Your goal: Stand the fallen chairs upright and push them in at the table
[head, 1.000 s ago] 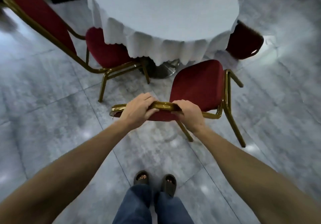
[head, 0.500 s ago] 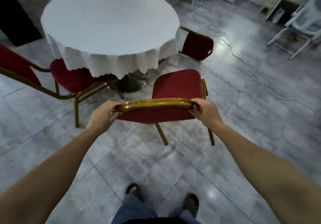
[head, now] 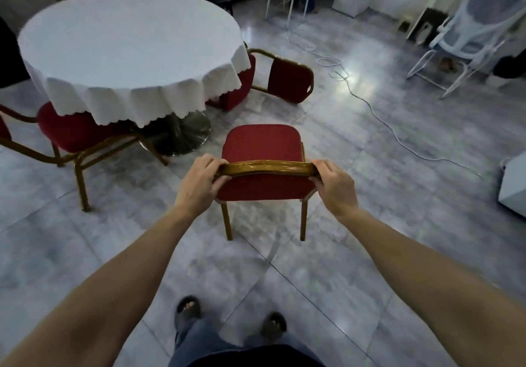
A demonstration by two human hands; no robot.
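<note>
Gripping the padded red chair's [head: 263, 150] curved gold top rail.

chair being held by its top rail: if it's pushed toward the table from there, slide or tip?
Probably slides: the chair stands on thin metal legs on glossy floor tiles, which look slick. Some tip risk, since the left hand and right hand grip the top rail, high above the feet. The metal frame looks rigid, so it should move as one piece.

Both bare arms are reaching forward, extended. Left hand [head: 199, 184] is gripping the left end of the chair's top rail [head: 267, 166], fingers curled over it. Right hand [head: 334, 185] is gripping the right end likewise, thumb underneath.
</note>
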